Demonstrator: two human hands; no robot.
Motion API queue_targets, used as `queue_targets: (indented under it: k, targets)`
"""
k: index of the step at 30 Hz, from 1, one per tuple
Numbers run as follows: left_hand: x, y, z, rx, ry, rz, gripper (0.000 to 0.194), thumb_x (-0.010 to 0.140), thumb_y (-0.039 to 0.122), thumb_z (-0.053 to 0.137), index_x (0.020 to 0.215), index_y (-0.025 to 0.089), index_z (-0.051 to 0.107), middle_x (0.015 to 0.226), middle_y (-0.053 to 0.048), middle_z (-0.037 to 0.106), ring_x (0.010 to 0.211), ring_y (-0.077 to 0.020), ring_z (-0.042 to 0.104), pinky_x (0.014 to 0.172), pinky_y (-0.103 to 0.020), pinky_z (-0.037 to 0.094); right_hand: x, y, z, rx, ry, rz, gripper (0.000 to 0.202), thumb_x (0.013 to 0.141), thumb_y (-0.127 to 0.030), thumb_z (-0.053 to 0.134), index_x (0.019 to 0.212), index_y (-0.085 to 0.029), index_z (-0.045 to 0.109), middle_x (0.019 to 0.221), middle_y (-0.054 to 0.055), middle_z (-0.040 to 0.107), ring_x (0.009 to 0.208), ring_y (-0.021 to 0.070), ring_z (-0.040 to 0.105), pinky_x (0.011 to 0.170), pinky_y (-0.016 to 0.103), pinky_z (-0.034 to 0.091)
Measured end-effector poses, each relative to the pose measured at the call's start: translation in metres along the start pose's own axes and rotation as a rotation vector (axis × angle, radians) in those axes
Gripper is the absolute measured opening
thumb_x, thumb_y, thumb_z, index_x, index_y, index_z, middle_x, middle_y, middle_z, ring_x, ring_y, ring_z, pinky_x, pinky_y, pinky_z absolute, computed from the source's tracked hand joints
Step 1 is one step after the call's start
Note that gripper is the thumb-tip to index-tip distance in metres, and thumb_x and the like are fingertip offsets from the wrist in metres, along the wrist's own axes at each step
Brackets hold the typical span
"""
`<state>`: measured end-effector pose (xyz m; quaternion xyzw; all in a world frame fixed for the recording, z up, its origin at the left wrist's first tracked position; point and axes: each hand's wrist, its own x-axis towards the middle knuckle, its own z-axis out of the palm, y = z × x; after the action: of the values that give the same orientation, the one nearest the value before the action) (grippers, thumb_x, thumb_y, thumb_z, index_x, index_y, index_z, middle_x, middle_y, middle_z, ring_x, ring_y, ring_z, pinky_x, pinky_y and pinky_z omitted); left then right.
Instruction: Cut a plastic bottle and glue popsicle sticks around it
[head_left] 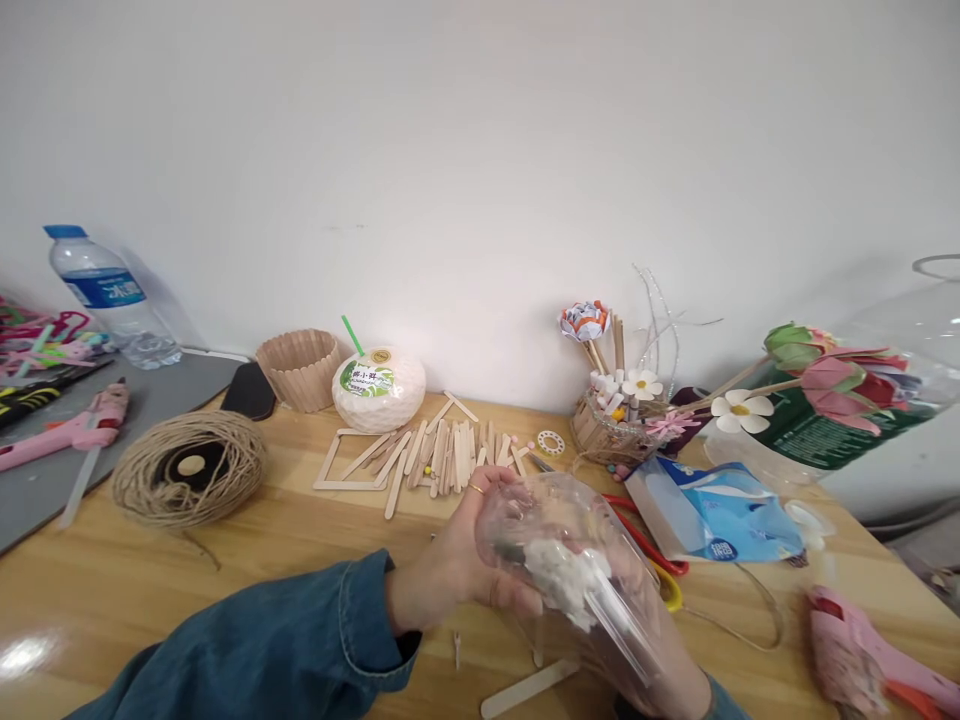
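Container (574, 585), clear plastic, nearer than the craft sticks (454, 455), slants from the right hand (685, 662), finger spread impossible to tell, toward the left hand (457, 560), curled around the container's far end.

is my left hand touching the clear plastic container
Touching: the head view shows the left hand wrapped around one end of the clear plastic container, thumb against its side.
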<state>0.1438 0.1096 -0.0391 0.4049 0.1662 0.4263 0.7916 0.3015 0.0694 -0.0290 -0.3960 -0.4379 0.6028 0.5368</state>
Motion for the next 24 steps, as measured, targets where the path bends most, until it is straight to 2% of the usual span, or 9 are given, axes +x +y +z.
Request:
queue_targets:
  k: [4,8,11,13,14,16,19,22,24]
  targets:
    - [-0.003,0.009,0.010,-0.021,0.186,-0.080,0.075,0.040,0.023,0.088,0.102,0.023,0.045,0.105,-0.002,0.054,0.098,-0.0193,0.053,0.077,-0.028,0.043,0.008,0.000,0.005,0.114,-0.005,0.077,0.023,0.056,-0.037,0.080,0.074,-0.024,0.075,0.074,0.004,0.071,0.062,0.0151,0.060,0.059,0.026,0.049]
    - [0.002,0.016,0.008,-0.092,0.286,-0.118,0.057,0.054,0.032,0.081,0.099,0.022,0.048,0.098,-0.003,0.059,0.088,-0.0197,0.057,0.064,-0.029,0.049,0.011,-0.001,0.009,0.417,-0.005,0.129,0.027,0.053,-0.031,0.083,0.078,-0.025,0.074,0.070,0.001,0.068,0.060,0.0114,0.057,0.059,0.022,0.049]
    - [0.009,0.021,-0.003,-0.169,0.359,-0.118,0.033,0.070,0.038,0.068,0.093,0.019,0.053,0.091,-0.004,0.061,0.080,-0.0193,0.060,0.057,-0.031,0.052,0.005,-0.008,0.008,0.604,-0.147,0.139,0.020,0.054,-0.025,0.082,0.070,-0.028,0.071,0.066,-0.001,0.063,0.057,0.0083,0.053,0.050,0.016,0.043]
    - [0.013,0.022,-0.009,-0.198,0.394,-0.117,0.024,0.076,0.036,0.063,0.089,0.017,0.055,0.087,-0.004,0.062,0.076,-0.0183,0.060,0.057,-0.031,0.053,0.003,-0.013,0.006,0.655,-0.255,0.155,0.008,0.060,-0.025,0.076,0.060,-0.026,0.068,0.060,-0.001,0.056,0.056,0.0090,0.050,0.048,0.017,0.041]
    - [0.014,0.022,-0.011,-0.205,0.401,-0.109,0.022,0.077,0.035,0.062,0.089,0.017,0.055,0.086,-0.004,0.062,0.076,-0.0183,0.060,0.057,-0.032,0.054,0.003,-0.015,0.006,0.674,-0.270,0.160,0.010,0.062,-0.025,0.074,0.056,-0.025,0.066,0.057,-0.001,0.052,0.055,0.0093,0.049,0.048,0.018,0.041]
    - [0.014,0.022,-0.012,-0.208,0.394,-0.090,0.021,0.078,0.034,0.061,0.089,0.017,0.056,0.087,-0.005,0.062,0.079,-0.0191,0.060,0.058,-0.032,0.055,0.005,-0.018,0.005,0.721,-0.205,0.168,0.013,0.062,-0.025,0.072,0.053,-0.022,0.063,0.054,-0.002,0.046,0.052,0.0085,0.045,0.047,0.018,0.040]
    - [0.013,0.021,-0.009,-0.200,0.393,-0.056,0.021,0.077,0.033,0.063,0.089,0.018,0.056,0.092,-0.005,0.063,0.087,-0.0203,0.060,0.061,-0.033,0.055,0.013,-0.018,0.006,0.710,0.010,0.169,0.013,0.056,-0.025,0.074,0.063,-0.022,0.064,0.056,-0.004,0.046,0.048,0.0064,0.040,0.041,0.016,0.036]
    - [0.010,0.021,-0.006,-0.185,0.382,-0.037,0.023,0.075,0.034,0.065,0.092,0.020,0.057,0.095,-0.004,0.063,0.092,-0.0217,0.060,0.064,-0.034,0.055,0.019,-0.018,0.006,0.552,0.264,0.075,0.018,0.055,-0.023,0.076,0.069,-0.022,0.065,0.059,-0.006,0.051,0.047,0.0050,0.039,0.039,0.015,0.036]
    - [0.009,0.022,-0.004,-0.166,0.373,-0.029,0.026,0.075,0.036,0.066,0.095,0.021,0.057,0.097,-0.004,0.064,0.093,-0.0220,0.060,0.067,-0.034,0.054,0.020,-0.018,0.006,0.408,0.387,0.007,0.019,0.055,-0.024,0.078,0.069,-0.021,0.065,0.066,-0.005,0.057,0.050,0.0051,0.044,0.039,0.014,0.038]
